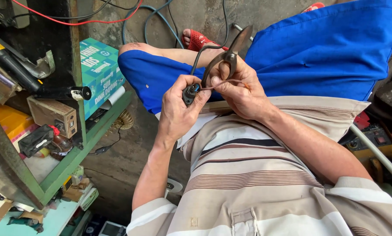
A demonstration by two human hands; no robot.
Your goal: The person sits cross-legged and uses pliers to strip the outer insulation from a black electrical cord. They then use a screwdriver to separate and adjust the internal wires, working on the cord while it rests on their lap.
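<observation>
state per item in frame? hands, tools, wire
left hand: shut on small black plug
small black plug: held, black cable attached
right hand: shut on scissors
scissors: held, blades closed, pointing away
thin wire: pinched by right fingers, runs to plug
green box: closed, on shelf

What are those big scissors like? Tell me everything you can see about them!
The scissors look like old dark metal, dull and worn. Two blades lie closed together, forming one broad pointed tip that aims up and away from the person, toward the foot in a red sandal. The looped handles sit in the right hand, fingers through them. A thin reddish wire runs just below, from that hand to the small black part pinched in the left hand.
</observation>
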